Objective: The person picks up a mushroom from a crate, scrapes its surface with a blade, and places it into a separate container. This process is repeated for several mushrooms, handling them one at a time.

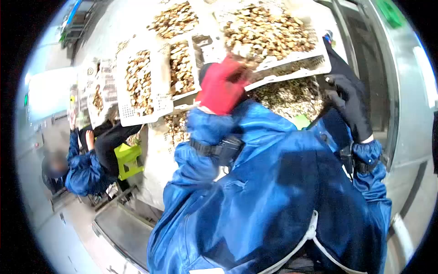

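My left hand (223, 84), in a red glove and smeared by motion, is at the near left corner of a white basket (292, 68) heaped with small brown and cream pieces (269, 34). Its fingers are too blurred to make out. To the right of that basket is my right hand (349, 100) in a black glove, its fingers curled; I cannot tell what they close on. Pale and dark bits (294, 98) lie below the basket's near edge, between my two hands.
More white baskets of similar pieces (139, 77) stand to the left. A co-worker in blue sleeves (89, 176) sits at the far left by a yellow-green stool (127, 160). A metal frame (388, 82) runs along the right. A green object (391, 13) is at top right.
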`<state>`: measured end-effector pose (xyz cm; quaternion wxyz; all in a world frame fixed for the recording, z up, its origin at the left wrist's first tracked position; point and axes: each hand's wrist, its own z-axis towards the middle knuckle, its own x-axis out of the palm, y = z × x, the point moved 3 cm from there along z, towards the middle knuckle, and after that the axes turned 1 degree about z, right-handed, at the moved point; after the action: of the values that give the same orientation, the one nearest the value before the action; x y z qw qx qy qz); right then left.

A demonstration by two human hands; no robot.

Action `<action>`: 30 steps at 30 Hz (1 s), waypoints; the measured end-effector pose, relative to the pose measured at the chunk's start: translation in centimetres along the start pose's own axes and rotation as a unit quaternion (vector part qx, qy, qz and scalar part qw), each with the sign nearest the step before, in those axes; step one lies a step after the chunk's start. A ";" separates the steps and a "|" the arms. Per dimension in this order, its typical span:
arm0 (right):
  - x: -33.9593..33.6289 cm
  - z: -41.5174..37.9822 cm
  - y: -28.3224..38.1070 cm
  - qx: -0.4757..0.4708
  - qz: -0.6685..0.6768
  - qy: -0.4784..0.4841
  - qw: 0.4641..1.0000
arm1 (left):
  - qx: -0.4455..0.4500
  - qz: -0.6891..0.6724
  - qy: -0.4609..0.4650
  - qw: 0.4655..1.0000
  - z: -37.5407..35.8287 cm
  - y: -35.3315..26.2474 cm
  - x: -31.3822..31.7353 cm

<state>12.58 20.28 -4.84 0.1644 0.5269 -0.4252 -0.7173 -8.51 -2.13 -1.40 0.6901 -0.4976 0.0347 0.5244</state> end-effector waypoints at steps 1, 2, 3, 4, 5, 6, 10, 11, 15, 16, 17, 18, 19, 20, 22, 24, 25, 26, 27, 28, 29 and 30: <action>0.0 0.0 -0.8 0.029 0.009 0.013 0.999 | -0.144 -0.432 -0.058 0.889 -1.3 6.4 -3.3; -0.2 0.0 -0.9 0.030 0.014 0.017 0.999 | -0.221 -0.572 -0.154 0.775 -1.2 8.5 -6.5; -0.2 0.1 -0.6 0.030 0.020 0.020 0.999 | -0.261 -0.681 -0.277 0.626 -1.2 10.5 -9.7; -0.4 0.2 -0.6 0.028 0.025 0.024 0.999 | -0.234 -0.699 -0.281 0.615 -0.5 9.5 -12.2; -0.2 0.0 -1.3 0.013 0.046 0.008 0.999 | -0.207 -0.715 -0.287 0.603 -0.1 9.5 -14.4; -0.2 0.1 -1.0 0.011 0.050 0.006 0.999 | -0.217 -0.795 -0.212 0.526 -1.4 13.1 -15.1; 0.8 1.0 0.8 0.056 0.079 0.010 0.995 | -0.415 -0.386 -0.136 0.812 0.6 9.4 -6.1; 1.0 1.3 1.2 -0.020 0.064 -0.051 0.996 | -0.413 -0.323 -0.073 0.848 1.8 8.2 -3.3; -0.2 1.4 1.4 0.063 0.023 0.002 0.998 | -0.318 0.076 0.108 0.939 4.9 9.2 3.4; -0.4 1.2 0.8 0.095 0.032 0.019 0.995 | -0.312 0.130 0.176 0.924 5.2 9.9 5.5; -0.3 1.0 0.0 0.111 0.024 0.056 0.992 | -0.322 0.120 0.236 0.909 5.6 9.1 7.3; -0.1 0.6 -1.1 0.128 0.017 0.093 0.987 | -0.191 0.255 0.207 0.925 5.3 10.0 8.6; 0.2 0.2 -2.1 0.144 0.011 0.131 0.981 | -0.052 0.378 0.168 0.909 4.7 10.8 9.9; 0.2 0.1 -2.4 0.058 -0.045 0.100 0.992 | -0.109 0.319 0.179 0.924 5.4 10.3 9.6; 0.8 -0.7 -2.7 0.036 -0.024 0.021 0.999 | -0.104 0.425 0.202 0.876 4.2 14.8 10.3; 0.3 -0.5 -2.6 -0.020 -0.004 0.004 1.000 | -0.210 0.470 0.280 0.810 4.3 14.4 10.5; -0.1 -0.2 -2.6 0.001 0.014 -0.009 1.000 | -0.207 0.479 0.273 0.808 3.7 15.1 11.0; -0.3 0.0 -2.5 0.023 0.032 -0.022 0.999 | -0.192 0.483 0.263 0.813 3.3 15.4 11.3; -0.5 0.3 -2.3 0.044 0.049 -0.035 0.997 | -0.176 0.488 0.252 0.817 3.1 15.7 11.4; -0.9 0.7 -1.9 0.051 0.054 -0.017 0.997 | -0.163 0.480 0.238 0.829 3.3 15.5 11.3; -1.1 1.0 -2.0 0.091 0.069 0.037 0.993 | -0.151 0.471 0.224 0.840 3.3 15.1 11.1; -1.2 1.1 -2.0 0.131 0.084 0.091 0.984 | -0.139 0.462 0.209 0.851 3.4 14.9 11.0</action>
<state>12.51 22.78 -5.58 0.1914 0.5691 -0.5416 -0.5884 -16.49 7.29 -15.63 0.2682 -0.6126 0.3306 0.6659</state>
